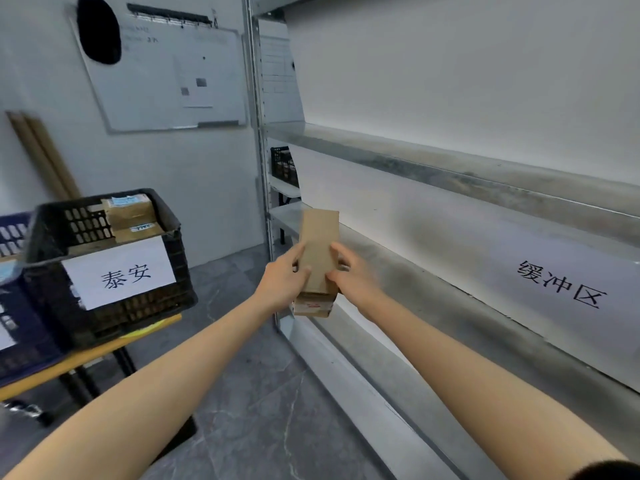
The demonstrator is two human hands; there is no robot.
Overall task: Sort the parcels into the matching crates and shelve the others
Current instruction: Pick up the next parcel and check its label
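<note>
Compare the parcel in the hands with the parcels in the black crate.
The held parcel is long, narrow and gripped by the left hand and right hand; the crate parcels lie stacked in the black crate. The crate parcels show pale labels; the held parcel's upper face is plain. All are brown cardboard.

place: parcel sorting and storage room | shelving: bare galvanised steel shelving [433,161] along a white wall, paper sign [561,284] reading 缓冲区 | crates: black plastic crate [145,303] with destination label [121,271] 泰安, holding cardboard parcels [130,213]; blue crate [20,344] beside it | wall: whiteboard [156,88] with pinned sheets | floor: grey tiles
</note>
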